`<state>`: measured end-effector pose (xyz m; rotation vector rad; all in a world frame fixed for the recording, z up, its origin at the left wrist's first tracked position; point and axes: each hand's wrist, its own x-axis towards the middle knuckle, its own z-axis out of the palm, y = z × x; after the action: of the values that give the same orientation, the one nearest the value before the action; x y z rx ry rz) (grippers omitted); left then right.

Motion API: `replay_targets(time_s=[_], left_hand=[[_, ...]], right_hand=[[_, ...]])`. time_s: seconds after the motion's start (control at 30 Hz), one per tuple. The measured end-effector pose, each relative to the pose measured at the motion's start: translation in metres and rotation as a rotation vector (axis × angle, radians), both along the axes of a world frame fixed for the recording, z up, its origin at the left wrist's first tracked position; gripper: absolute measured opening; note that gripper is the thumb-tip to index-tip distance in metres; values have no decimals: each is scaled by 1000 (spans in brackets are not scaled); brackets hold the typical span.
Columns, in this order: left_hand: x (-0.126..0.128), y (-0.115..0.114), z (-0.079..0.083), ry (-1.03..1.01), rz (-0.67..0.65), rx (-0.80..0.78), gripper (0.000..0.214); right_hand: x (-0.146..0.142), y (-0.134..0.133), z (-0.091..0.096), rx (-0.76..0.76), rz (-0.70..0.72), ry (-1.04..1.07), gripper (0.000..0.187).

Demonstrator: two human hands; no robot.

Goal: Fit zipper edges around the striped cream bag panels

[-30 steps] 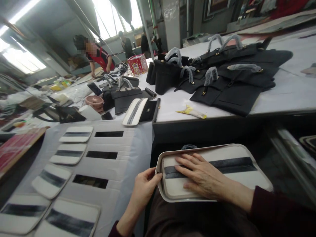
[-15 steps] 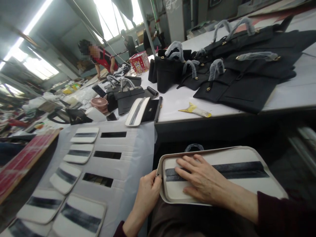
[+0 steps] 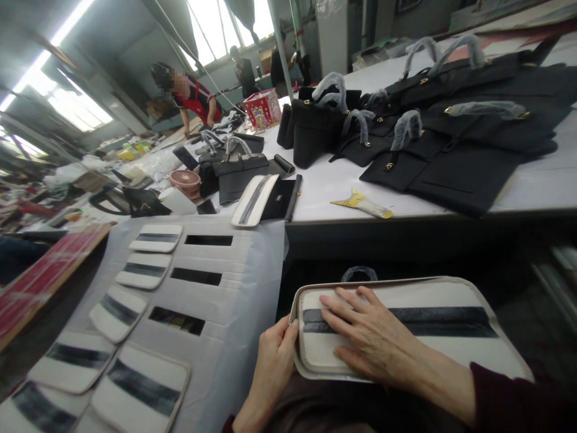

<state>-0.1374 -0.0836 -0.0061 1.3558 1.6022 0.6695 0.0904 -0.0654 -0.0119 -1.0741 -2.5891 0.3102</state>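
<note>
A white rounded panel point(image 3: 442, 346) with a dark stripe along its middle lies across my lap. My right hand point(image 3: 367, 337) rests flat on its left part, fingers stretched over the stripe. My left hand point(image 3: 273, 361) is closed on the panel's left edge, thumb on top. To the left, several similar white striped panels point(image 3: 142, 388) lie in a row on a pale sheet point(image 3: 225, 288) that has dark rectangular slots.
Black handbags point(image 3: 446, 174) with wrapped handles cover the white table point(image 3: 541, 183) ahead. A yellow scraper point(image 3: 363, 205), a pink basket point(image 3: 186, 179) and a red box point(image 3: 262, 108) lie there too. A person in red leans over the far end; others stand behind.
The view has shifted slightly, so the panel and both hands sit lower in the picture. My left hand has closed more tightly on the panel's edge. The right hand stays flat.
</note>
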Motion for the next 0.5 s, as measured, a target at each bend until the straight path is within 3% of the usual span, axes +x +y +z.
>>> replay_targets(time_s=[0.13,0.23,0.4,0.5], left_hand=[[-8,3,-7,-124,38,-56,43],[-13,2,-9,-334,51,-143,43],[-12,-1,-11,-757,188,-273,43],[-11,-2,-16,-883,257,-317,41]], right_hand=[[-5,1,12,-45,44,-18,52],[-8,2,19,-95,87,-26,40],[-8,1,17,-138,117,-55,39],[-8,-1,15,-155,113,-72,40]])
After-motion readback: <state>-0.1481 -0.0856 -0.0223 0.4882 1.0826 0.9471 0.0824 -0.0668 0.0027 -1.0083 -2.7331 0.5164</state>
